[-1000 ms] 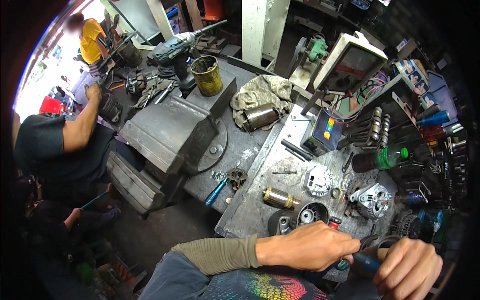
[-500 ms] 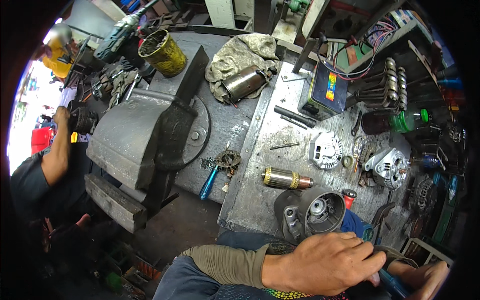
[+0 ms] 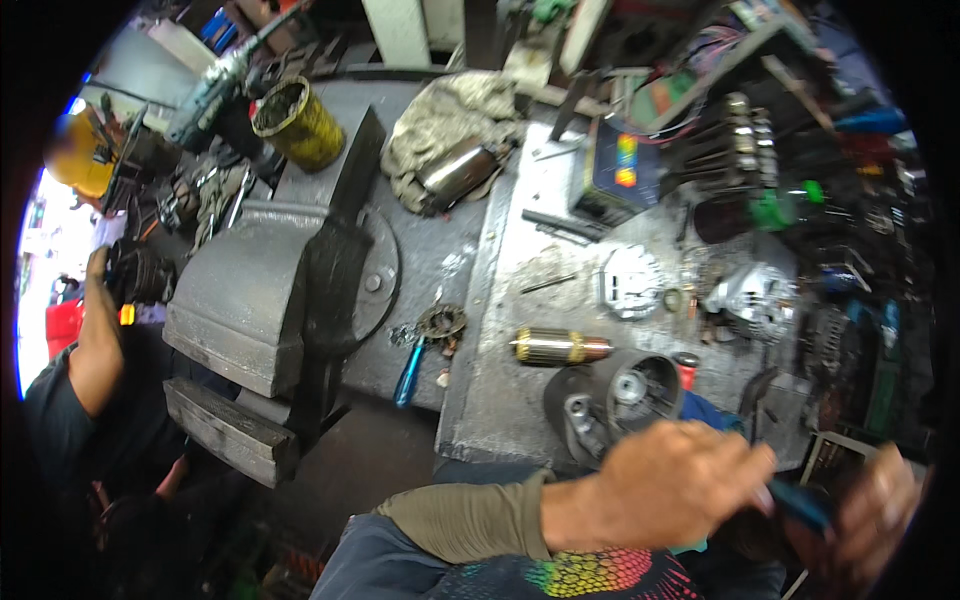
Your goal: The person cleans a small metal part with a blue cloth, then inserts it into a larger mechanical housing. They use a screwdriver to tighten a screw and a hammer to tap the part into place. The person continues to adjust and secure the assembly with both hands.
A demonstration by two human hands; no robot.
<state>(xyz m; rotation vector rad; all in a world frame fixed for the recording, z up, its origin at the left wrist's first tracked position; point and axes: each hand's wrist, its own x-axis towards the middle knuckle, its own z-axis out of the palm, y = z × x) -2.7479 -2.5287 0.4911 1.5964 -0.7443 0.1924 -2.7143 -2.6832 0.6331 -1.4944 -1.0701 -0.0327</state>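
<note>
At the lower right my left hand (image 3: 655, 488), in an olive sleeve, is closed with its fingers curled; its grip is hidden from above. A dark blue, rod-like piece (image 3: 800, 507) lies between it and my right hand (image 3: 882, 505), which is smeared by motion at the right rim. Just beyond my left hand, a grey cast starter housing (image 3: 640, 388) stands on the bench with its round opening up. Behind the housing lies a copper-ended armature (image 3: 562, 346). A silver alternator end cover (image 3: 630, 282) and an alternator (image 3: 755, 302) sit farther back.
A large bench vise (image 3: 235, 290) fills the left. Near it lie a blue-handled screwdriver (image 3: 409, 375) and a brush-holder ring (image 3: 442, 322). Behind are a yellow can (image 3: 312, 135), a metal cylinder (image 3: 458, 177) on a rag (image 3: 425, 120) and a battery (image 3: 615, 175). Another person's arm (image 3: 97, 335) is far left.
The view has shifted, and the bench things appear slightly farther left. My left hand has risen a little; my right hand has moved up and is now blurred.
</note>
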